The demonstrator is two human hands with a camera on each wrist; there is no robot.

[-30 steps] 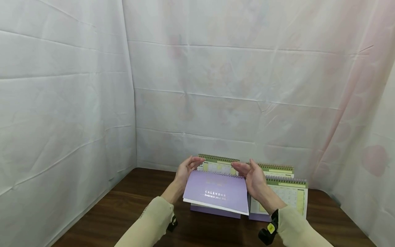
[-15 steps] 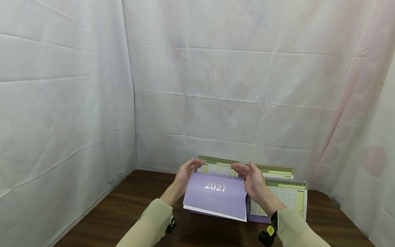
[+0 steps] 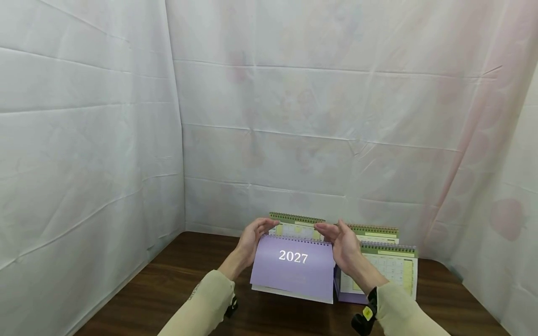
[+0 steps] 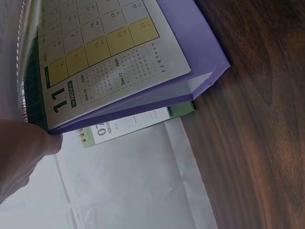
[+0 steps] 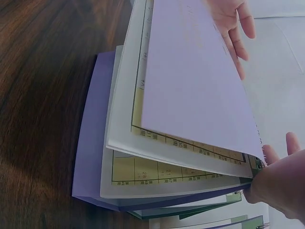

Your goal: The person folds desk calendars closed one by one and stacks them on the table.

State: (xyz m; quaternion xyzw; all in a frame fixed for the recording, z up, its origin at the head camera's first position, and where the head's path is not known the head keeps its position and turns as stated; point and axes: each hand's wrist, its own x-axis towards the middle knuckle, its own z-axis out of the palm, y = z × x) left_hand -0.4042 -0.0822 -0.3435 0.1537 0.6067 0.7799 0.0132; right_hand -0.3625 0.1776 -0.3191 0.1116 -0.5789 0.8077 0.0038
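A purple spiral-bound desk calendar (image 3: 292, 268) stands between the two hands, its cover reading 2027 and hanging a little away from the pages below. The left hand (image 3: 251, 238) is at its upper left corner, fingers straight and reaching over the top edge. At that corner in the left wrist view, the left thumb (image 4: 45, 143) touches beside a November page (image 4: 95, 62). At the upper right corner, the right hand (image 3: 345, 245) has its fingers extended towards the left. The right wrist view shows this hand against the corner, with a purple cover (image 5: 195, 81) fanned over several pages.
Close on the right stands another desk calendar (image 3: 392, 268) with a purple base, partly behind the right forearm. Two green-topped calendars, one at the back left (image 3: 296, 217) and one at the back right (image 3: 376, 229), stand behind. A white curtain (image 3: 269, 154) surrounds the dark wooden table (image 3: 168, 284).
The cover of the purple calendar has swung down towards the front, its 2027 coming into clear view while the lettering below faded from sight. Both hands have stayed nearly still.
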